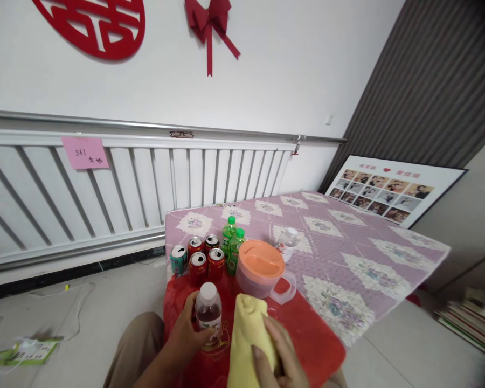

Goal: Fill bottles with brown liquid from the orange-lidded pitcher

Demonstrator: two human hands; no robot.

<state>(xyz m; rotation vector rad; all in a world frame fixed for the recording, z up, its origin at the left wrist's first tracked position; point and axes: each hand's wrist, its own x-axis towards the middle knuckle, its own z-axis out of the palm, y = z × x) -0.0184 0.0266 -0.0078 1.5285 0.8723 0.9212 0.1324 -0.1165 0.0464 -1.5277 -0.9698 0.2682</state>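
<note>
My left hand [194, 328] is wrapped round a clear plastic bottle [209, 310] with a white cap and a printed label; it stands upright over the red mat [315, 345]. In my right hand [281, 353] is a folded yellow cloth [248, 334], gripped from its right side, its lower end cut off by the frame. Just beyond the cloth stands a clear plastic pitcher [254, 283] with an orange lid [262, 258] and a handle on its right. Several opened drink cans [198, 264] are grouped behind the bottle, mostly red, one teal.
Two green-capped bottles [234, 253] stand beside the cans, and a clear white-capped bottle [288, 242] is behind the pitcher. A patterned purple tablecloth [331, 269] covers the table. A radiator [145, 183] runs along the wall. A power strip [30, 350] lies on the floor at left.
</note>
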